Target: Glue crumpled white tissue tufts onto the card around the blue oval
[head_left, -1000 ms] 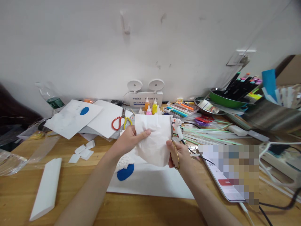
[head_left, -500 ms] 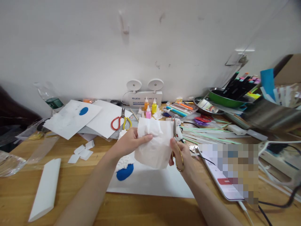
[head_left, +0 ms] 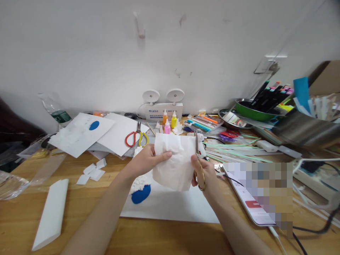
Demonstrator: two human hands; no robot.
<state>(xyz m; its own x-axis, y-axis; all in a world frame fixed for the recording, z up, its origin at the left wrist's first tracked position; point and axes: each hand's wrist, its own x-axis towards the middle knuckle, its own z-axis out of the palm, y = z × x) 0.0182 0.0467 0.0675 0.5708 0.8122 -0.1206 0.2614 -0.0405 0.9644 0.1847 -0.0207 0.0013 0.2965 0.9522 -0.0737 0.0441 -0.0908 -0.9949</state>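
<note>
My left hand (head_left: 151,159) pinches a thin white sheet of tissue-like paper (head_left: 175,173) near its left side, thumb on top. The paper is creased and held up above the table. At its right edge, my right hand (head_left: 204,171) grips a pair of gold-handled scissors (head_left: 197,145), blades pointing up along that edge. Below lies a larger white sheet (head_left: 170,212), flat on the wooden table. On it, partly behind my left hand, is a blue oval shape (head_left: 141,194) with crumpled white bits (head_left: 139,183) along its upper edge.
Red-and-yellow-handled pliers (head_left: 137,136) lie behind my left hand. Small paint bottles (head_left: 167,126) stand at the back. Cut white squares (head_left: 91,173) and a folded paper (head_left: 51,212) lie left. A phone (head_left: 249,202) with a cable and bundled thin sticks (head_left: 236,152) are on the right.
The paper and my right hand with the scissors have shifted very slightly. Both hands keep their holds, and the things on the table stay as they were.
</note>
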